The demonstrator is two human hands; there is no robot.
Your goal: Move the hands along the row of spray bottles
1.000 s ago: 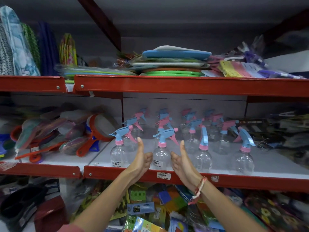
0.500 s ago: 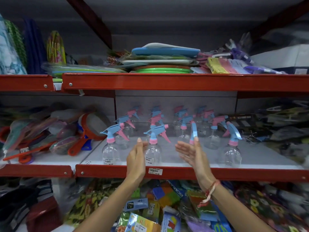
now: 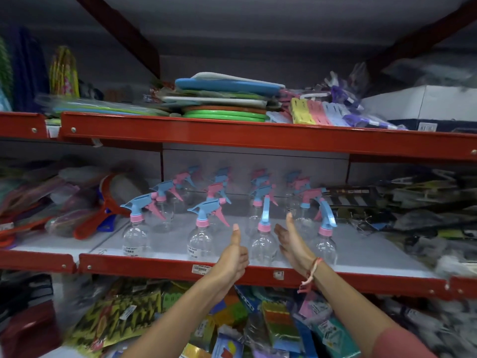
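Now left hand (image 3: 232, 257) fisted, thumb up, right hand (image 3: 293, 244) open, both shifted to next spray bottle (image 3: 262, 241).

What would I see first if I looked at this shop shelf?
Rows of clear spray bottles with blue and pink tops stand on the red-edged middle shelf. In front, the left hand and the right hand flank one front-row bottle. Above lies a stack of flat boards.

premises: retail shop. red metal shelving (image 3: 258, 136) carries rows of identical spray bottles (image 3: 201, 236) just beyond the hands, a price label (image 3: 200, 268) on the shelf edge beside them, and packaged goods (image 3: 124, 313) below.
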